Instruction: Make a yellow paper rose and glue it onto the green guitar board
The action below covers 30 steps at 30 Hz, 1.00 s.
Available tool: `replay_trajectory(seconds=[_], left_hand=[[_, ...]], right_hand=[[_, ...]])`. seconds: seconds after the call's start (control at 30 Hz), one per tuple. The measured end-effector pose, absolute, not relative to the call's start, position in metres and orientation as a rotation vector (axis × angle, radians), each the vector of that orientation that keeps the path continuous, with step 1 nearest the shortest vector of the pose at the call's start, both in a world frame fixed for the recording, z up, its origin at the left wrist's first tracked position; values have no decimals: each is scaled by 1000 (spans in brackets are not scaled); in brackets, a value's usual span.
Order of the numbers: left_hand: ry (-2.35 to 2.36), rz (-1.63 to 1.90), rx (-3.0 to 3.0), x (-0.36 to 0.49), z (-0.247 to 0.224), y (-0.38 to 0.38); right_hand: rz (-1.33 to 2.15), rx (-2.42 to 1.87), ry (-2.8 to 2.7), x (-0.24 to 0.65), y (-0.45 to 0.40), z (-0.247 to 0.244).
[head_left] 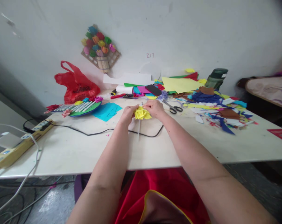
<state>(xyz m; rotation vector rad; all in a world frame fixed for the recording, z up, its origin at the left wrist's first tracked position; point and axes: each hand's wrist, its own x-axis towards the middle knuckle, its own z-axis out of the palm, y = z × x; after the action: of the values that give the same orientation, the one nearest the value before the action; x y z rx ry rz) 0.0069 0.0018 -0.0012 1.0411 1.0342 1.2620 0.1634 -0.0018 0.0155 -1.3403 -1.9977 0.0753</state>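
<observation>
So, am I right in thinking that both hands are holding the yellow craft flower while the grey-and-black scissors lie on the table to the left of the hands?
Not quite: the grey-and-black scissors lie on the table to the right of the hands, as the head view shows. The left hand and right hand are indeed holding the yellow craft flower.

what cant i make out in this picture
Exact finger placement of the left hand and right hand on the yellow paper flower: small and blurred, head view.
Contents of the red bag: hidden by its sides, head view.
Rest of the cloth-covered furniture: cut off by the head view's right edge.
</observation>
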Motion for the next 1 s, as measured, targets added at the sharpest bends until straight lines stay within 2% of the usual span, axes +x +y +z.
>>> replay_trajectory(seconds=[0.57, 1.0], left_hand=[[1040, 1292, 985, 8, -2, 3], [970, 1258, 1197, 1, -3, 2]], right_hand=[[-94, -1267, -2091, 163, -5, 14], [3, -1252, -2111, 166, -2, 12]])
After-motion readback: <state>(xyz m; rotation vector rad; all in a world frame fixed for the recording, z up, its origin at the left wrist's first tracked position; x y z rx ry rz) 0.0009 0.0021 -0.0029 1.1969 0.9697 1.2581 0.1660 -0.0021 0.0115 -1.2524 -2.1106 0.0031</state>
